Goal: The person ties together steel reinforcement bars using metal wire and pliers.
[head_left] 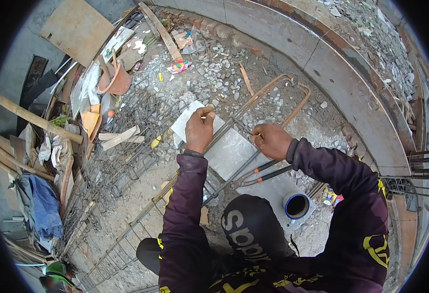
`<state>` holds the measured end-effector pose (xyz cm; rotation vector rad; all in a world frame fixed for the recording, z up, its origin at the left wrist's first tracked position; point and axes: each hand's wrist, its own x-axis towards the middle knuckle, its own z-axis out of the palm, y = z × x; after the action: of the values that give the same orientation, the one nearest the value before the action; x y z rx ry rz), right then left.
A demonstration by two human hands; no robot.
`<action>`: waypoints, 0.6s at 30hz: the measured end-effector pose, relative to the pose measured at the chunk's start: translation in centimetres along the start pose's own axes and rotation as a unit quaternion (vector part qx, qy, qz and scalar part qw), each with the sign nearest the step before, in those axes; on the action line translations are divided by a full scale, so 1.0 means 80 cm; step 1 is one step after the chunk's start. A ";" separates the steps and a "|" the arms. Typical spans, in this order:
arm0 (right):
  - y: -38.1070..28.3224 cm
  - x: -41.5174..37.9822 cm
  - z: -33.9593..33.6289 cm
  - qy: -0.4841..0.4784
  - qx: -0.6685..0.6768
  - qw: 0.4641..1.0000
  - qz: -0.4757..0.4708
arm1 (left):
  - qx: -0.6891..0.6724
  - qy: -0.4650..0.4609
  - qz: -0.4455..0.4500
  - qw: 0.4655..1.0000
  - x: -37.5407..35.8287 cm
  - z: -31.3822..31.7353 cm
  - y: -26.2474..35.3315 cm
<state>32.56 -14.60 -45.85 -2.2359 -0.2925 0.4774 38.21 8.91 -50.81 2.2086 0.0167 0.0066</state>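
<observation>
My left hand [199,128] is closed in a pinch just left of a long steel rebar frame [224,128]; anything between its fingertips is too small to make out. On the other side of the frame, my right hand [272,140] has its fingers curled together beside a stirrup, and what they grip is hidden. Under the frame lie a grey slab [231,154] and a paler board [189,117]. Pincers [260,176] with black and orange handles rest below my right hand. A blue-rimmed mug [296,205] of dark liquid stands near my knee.
Piled rebar mesh [112,166] covers the ground at left. Beyond it are an orange bucket [118,83], wooden poles [39,119] and a blue cloth [39,205]. A low concrete wall [341,73] curves along the right. Another person's green cap [56,269] shows at lower left.
</observation>
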 end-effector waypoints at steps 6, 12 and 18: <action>0.002 0.031 0.037 0.015 -0.110 0.994 -0.010 | 0.025 -0.151 -0.159 0.975 0.023 0.040 -0.025; -0.015 0.031 0.059 0.045 -0.223 0.973 -0.038 | -0.152 -0.182 -0.264 0.935 0.018 0.034 0.007; -0.024 0.029 0.071 0.057 -0.343 0.935 -0.064 | -0.154 -0.186 -0.233 0.942 0.017 0.034 0.008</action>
<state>32.09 -8.71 -48.37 -2.8825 -0.6139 0.1795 39.57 6.37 -51.87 1.8156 0.3078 -0.6292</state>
